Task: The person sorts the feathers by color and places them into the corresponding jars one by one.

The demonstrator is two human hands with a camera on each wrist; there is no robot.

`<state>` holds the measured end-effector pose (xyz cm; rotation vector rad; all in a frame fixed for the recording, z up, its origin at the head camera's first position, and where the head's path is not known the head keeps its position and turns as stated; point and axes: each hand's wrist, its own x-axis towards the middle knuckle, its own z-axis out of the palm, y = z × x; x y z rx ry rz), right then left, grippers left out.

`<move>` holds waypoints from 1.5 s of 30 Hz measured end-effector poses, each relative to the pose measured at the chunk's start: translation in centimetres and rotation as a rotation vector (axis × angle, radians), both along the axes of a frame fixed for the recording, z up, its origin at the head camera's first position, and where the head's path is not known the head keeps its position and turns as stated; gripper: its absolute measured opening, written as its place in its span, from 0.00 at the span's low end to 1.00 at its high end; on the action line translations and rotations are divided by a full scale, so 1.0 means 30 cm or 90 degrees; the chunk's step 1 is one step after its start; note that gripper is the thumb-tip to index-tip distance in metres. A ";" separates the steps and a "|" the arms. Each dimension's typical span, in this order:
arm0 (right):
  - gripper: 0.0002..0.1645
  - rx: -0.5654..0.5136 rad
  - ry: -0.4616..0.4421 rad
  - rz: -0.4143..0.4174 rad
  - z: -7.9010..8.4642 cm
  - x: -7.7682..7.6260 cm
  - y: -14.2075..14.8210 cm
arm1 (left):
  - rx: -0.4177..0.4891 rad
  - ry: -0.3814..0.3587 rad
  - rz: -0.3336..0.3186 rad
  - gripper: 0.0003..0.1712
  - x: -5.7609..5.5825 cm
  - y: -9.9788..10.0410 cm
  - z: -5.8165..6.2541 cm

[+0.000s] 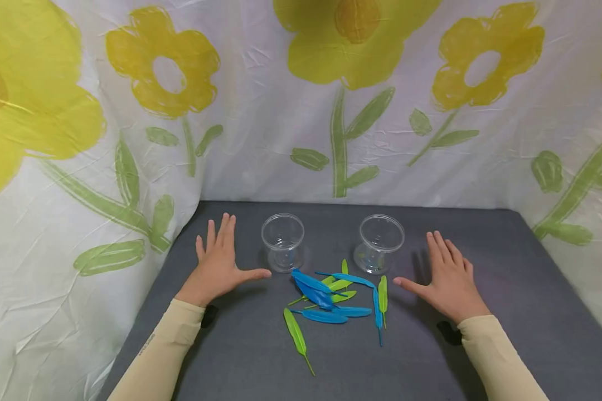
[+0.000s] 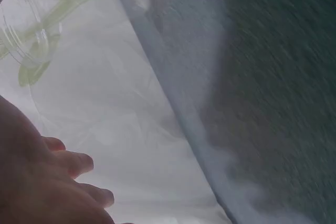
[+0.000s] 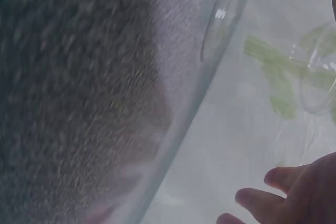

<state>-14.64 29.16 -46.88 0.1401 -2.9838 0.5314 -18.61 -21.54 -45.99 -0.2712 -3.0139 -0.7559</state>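
Blue feathers [image 1: 315, 291] and green feathers [image 1: 295, 332] lie in a loose pile on the grey table, several of each colour. Behind them stand two clear plastic cups, a left cup [image 1: 283, 239] and a right cup [image 1: 381, 240], each on a wide foot. My left hand [image 1: 218, 268] is spread to the left of the left cup, thumb toward the feathers, holding nothing. To the right of the right cup, my right hand [image 1: 449, 282] is spread likewise, its thumb near a green feather. Each wrist view shows fingertips and part of a cup's rim.
The grey tabletop [image 1: 251, 356] extends to a white curtain [image 1: 261, 150] with painted yellow flowers, which hangs along the back and both sides. Dark wrist cameras sit under both sleeves.
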 end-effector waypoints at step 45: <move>0.09 0.037 0.039 0.241 -0.009 0.007 -0.518 | 0.362 -0.045 -0.055 0.76 -0.087 0.197 -0.069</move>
